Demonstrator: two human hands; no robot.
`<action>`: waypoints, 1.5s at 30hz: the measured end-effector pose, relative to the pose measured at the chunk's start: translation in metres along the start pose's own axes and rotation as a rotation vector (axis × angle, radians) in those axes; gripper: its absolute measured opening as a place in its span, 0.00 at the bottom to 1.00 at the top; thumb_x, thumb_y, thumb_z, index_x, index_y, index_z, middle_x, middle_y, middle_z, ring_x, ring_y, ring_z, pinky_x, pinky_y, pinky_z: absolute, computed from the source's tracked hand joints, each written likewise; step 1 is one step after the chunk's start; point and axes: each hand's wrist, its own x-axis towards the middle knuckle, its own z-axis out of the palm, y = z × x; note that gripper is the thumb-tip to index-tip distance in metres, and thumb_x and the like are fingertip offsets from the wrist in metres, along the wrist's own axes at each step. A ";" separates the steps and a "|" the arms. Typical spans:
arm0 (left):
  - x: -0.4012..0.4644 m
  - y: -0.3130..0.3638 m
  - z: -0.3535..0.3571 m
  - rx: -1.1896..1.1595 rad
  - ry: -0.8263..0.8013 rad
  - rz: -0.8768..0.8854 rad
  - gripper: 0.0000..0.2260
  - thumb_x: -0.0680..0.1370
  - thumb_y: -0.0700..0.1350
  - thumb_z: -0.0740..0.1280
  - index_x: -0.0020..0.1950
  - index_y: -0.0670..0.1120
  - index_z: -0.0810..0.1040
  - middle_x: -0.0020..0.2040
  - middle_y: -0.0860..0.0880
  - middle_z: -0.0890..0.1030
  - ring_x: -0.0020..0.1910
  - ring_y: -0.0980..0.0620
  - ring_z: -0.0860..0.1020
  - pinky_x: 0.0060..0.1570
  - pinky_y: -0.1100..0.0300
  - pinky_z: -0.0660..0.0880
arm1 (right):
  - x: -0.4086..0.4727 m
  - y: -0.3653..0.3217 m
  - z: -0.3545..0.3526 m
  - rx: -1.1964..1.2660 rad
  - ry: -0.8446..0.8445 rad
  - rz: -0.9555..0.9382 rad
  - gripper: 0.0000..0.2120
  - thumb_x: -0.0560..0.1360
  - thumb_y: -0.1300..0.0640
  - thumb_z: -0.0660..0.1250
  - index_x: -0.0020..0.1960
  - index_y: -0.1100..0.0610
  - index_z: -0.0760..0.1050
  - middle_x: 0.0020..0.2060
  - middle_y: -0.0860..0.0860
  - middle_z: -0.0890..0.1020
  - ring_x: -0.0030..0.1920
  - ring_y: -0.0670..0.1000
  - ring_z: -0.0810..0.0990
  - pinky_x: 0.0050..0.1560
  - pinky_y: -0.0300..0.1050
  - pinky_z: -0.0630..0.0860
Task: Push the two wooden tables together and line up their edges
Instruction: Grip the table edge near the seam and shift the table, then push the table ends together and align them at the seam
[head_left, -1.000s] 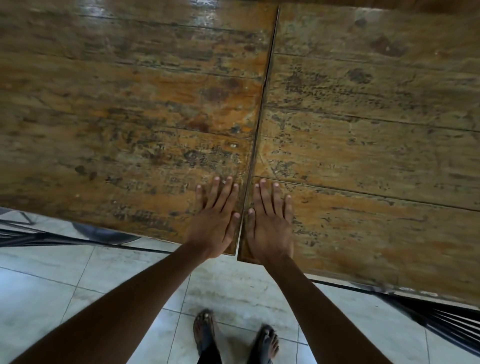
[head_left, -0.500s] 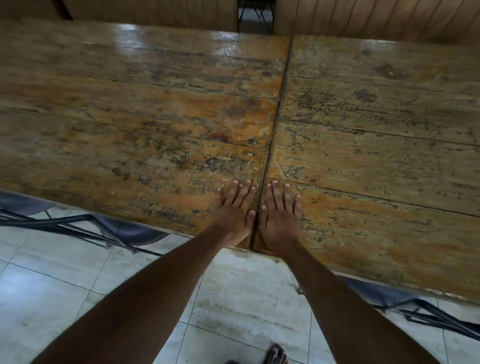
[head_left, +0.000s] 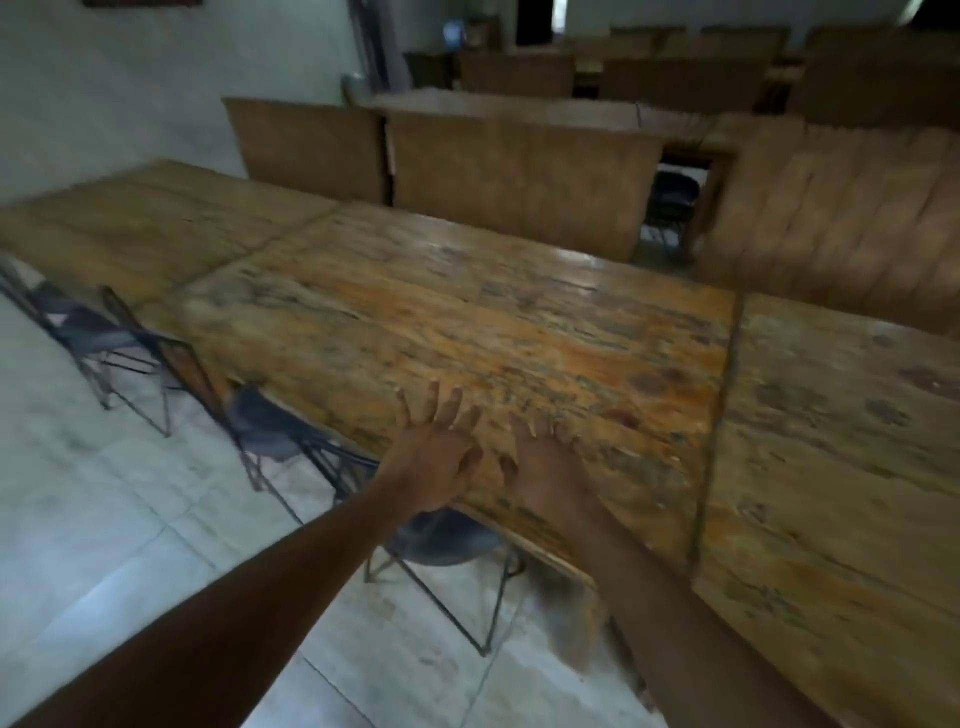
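Three wooden worktops stand end to end in one row along the near side of the room. The middle worktop (head_left: 467, 332) and the right worktop (head_left: 841, 467) are the pair at the person's hands: they sit pressed together, with only a thin dark seam (head_left: 719, 415) between them, and their near edges look roughly level, though blur makes the exact match hard to judge. The left worktop (head_left: 140, 228) meets the middle one at a second seam farther off.

Two bare hands show. The left hand (head_left: 436, 457) is open with its fingers spread, at the near edge of the middle worktop. The right hand (head_left: 545, 467) is open too, fingers fanned, lying over the same worktop just beside the left one. Neither grips anything; whether the palms press on the wood cannot be told through the motion blur. Both hands are well to the left of the seam with the right worktop.

Under the near edge at least three dark metal-framed chairs are tucked in: one below the hands (head_left: 447, 545), one to its left (head_left: 260, 421), and one farther left (head_left: 78, 332). The floor (head_left: 104, 519) is pale tile. More wooden worktops (head_left: 514, 171) fill the back of the room.
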 end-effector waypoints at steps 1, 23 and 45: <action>-0.014 -0.035 -0.009 0.011 0.042 -0.037 0.28 0.82 0.59 0.49 0.79 0.48 0.57 0.82 0.41 0.54 0.80 0.34 0.46 0.70 0.25 0.39 | 0.010 -0.041 -0.002 -0.016 0.032 -0.066 0.30 0.82 0.46 0.58 0.80 0.49 0.52 0.81 0.57 0.52 0.78 0.65 0.55 0.74 0.68 0.56; -0.163 -0.650 -0.054 -0.014 0.243 -0.451 0.27 0.82 0.62 0.47 0.79 0.54 0.55 0.82 0.43 0.53 0.80 0.38 0.48 0.73 0.28 0.44 | 0.259 -0.646 0.099 -0.016 0.100 -0.608 0.26 0.80 0.43 0.58 0.75 0.52 0.61 0.72 0.54 0.69 0.69 0.62 0.69 0.65 0.59 0.67; 0.121 -1.112 0.058 -0.141 0.002 -0.226 0.25 0.84 0.54 0.48 0.81 0.52 0.50 0.83 0.43 0.48 0.80 0.37 0.42 0.72 0.30 0.38 | 0.655 -0.923 0.295 0.143 0.152 -0.484 0.27 0.83 0.55 0.39 0.77 0.64 0.60 0.74 0.61 0.70 0.75 0.60 0.67 0.77 0.54 0.45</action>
